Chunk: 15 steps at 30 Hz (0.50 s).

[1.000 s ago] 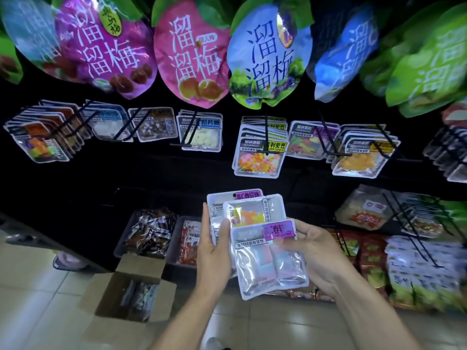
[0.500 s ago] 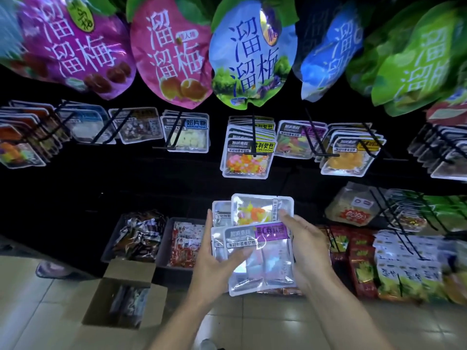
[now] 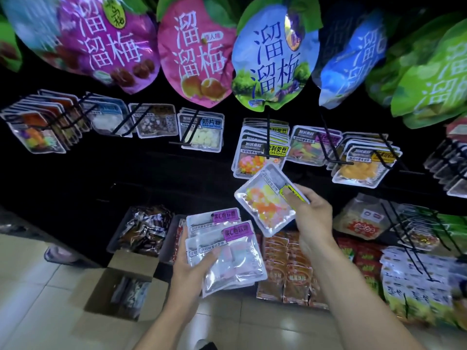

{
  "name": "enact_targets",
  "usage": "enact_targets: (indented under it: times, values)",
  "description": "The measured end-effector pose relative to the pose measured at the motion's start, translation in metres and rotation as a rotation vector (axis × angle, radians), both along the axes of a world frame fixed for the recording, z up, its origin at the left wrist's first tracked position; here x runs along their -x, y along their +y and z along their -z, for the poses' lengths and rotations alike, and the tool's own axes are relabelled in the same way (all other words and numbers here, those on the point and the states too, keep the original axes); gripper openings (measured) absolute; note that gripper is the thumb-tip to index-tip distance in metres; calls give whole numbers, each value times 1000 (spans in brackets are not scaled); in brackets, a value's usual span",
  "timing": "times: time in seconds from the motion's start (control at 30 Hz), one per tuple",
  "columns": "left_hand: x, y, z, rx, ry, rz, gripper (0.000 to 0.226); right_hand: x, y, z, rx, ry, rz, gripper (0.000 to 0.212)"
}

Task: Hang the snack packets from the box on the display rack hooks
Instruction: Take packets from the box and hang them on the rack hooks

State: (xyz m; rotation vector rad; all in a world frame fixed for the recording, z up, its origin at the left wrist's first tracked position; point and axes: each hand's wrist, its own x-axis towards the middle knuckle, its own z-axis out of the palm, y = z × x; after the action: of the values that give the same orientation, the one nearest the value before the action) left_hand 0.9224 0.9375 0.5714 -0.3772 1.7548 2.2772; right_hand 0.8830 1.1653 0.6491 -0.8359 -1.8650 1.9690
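We are pinching the clear packet of orange-and-yellow sweets (image 3: 265, 202) in our right hand (image 3: 307, 214), tilted just below its matching black hook (image 3: 268, 131); our left hand (image 3: 193, 270) is gripping the purple-labelled packets (image 3: 227, 251).

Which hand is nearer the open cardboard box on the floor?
Left. The left hand, gripping the purple-label packets, is just up and right of the cardboard box. The right hand, holding the yellow-label packet, is higher and further right.
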Motion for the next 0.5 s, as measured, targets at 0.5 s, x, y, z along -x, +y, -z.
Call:
enact_targets:
  times: [0.5]
  values:
    - [20,-25,-4,-142,-21,-147,88,52,-18,-50,-337,-5,-87,15]
